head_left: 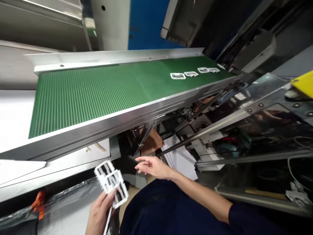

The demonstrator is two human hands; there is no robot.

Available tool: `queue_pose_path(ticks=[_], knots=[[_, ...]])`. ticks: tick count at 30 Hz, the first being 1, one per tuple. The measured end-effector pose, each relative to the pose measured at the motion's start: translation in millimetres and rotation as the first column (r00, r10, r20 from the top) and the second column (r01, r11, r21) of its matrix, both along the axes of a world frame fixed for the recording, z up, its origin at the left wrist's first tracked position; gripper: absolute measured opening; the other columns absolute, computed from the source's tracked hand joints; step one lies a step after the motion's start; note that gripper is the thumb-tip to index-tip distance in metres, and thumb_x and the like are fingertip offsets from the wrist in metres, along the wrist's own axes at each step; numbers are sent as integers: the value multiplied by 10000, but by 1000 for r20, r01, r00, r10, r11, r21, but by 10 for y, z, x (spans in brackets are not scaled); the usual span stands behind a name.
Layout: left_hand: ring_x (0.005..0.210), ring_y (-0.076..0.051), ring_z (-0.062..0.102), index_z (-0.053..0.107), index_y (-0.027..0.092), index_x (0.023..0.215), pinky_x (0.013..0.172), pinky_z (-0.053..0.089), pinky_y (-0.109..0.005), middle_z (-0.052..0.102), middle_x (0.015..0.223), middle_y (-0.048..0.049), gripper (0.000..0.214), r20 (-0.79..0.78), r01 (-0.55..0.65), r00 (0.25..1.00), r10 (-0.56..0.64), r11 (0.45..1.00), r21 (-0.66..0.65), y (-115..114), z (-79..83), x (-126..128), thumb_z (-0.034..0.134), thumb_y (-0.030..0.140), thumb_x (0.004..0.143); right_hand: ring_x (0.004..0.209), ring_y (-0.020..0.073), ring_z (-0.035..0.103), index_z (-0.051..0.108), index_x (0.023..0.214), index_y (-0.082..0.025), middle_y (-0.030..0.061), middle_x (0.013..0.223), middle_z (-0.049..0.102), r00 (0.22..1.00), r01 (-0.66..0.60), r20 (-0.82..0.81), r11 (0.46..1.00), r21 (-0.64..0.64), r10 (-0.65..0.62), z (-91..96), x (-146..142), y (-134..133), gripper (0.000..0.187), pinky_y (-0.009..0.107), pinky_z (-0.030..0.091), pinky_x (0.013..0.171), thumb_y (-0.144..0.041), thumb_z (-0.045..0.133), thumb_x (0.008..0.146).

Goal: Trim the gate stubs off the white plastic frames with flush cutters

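at the lower left of the frame, grips several overlapping white openwork pieces [112, 186] between thumb and fingers of the left hand [99, 209]. at lower centre, holds the right hand [153, 166] half open, with fingers loosely bent, free of any load. at upper right, note similar white pieces [191, 74] resting on the green conveyor belt [97, 98].

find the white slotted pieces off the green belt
The white slotted pieces are in the left hand, lower left of the head view, below the silver rail of the green conveyor belt.
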State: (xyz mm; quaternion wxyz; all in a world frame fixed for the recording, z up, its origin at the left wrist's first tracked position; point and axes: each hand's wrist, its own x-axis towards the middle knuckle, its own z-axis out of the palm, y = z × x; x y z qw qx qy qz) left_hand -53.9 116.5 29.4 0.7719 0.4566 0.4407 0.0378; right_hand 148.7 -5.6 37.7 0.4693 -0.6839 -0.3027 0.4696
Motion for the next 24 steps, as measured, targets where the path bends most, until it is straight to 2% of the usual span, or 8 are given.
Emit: queue_pose_path(ticks=[2,6,9,12,17,20,22,24], knots=[[556,-112,456,687,171,873,492,349,-204,581,629,24,378,86,38,996,-36,999,-28,-39,17,326,737,473,651,790,151,651,559,1155,-126,104,948,668,991,35,-130,996,82,-24,178,-1,-69,458,233,488,636,-472,554,855],[494,-85,336,676,130,922,457,258,-205,476,559,27,397,324,341,886,-333,940,33,-127,229,1159,687,464,708,660,113,619,619,941,-111,42,749,644,958,285,-30,939,195,-285,590,216,-330,345,206,461,586,-437,603,831],[491,-79,305,672,133,857,447,216,-205,433,550,34,332,361,482,780,-512,858,176,-242,455,1629,665,443,736,645,107,610,588,961,-121,33,782,636,839,506,69,821,265,-540,843,478,-610,332,200,469,564,-409,640,804],[510,-86,318,666,136,812,461,236,-208,453,571,23,288,380,611,639,-669,741,279,-394,660,1979,646,418,760,721,115,616,574,1054,-120,53,873,640,709,573,246,743,346,-661,1091,767,-894,361,227,498,656,-389,626,819],[586,-117,389,625,129,688,548,325,-225,476,610,-1,300,417,801,329,-847,484,352,-706,903,2430,625,418,771,738,104,609,551,1171,-112,68,946,655,770,426,382,858,287,-511,1562,1207,-1346,420,221,495,697,-369,599,843],[552,-105,357,613,128,680,505,297,-219,449,592,4,307,430,843,215,-877,389,371,-875,1006,2630,603,415,788,733,107,621,557,1167,-107,74,961,663,812,355,405,906,231,-421,1780,1300,-1620,388,216,506,675,-362,552,874],[534,-97,347,613,124,672,485,282,-215,444,584,5,311,440,853,153,-885,344,393,-970,1079,2748,602,411,792,771,122,632,568,1158,-114,72,963,666,754,383,499,903,196,-427,1890,1258,-1776,379,228,517,695,-375,536,885],[516,-86,332,623,121,677,474,269,-209,437,570,11,303,448,870,91,-889,290,399,-1054,1154,2859,619,404,783,874,143,628,553,1191,-130,72,1028,653,588,438,673,876,201,-449,1994,1151,-1902,381,253,522,763,-360,537,887]])
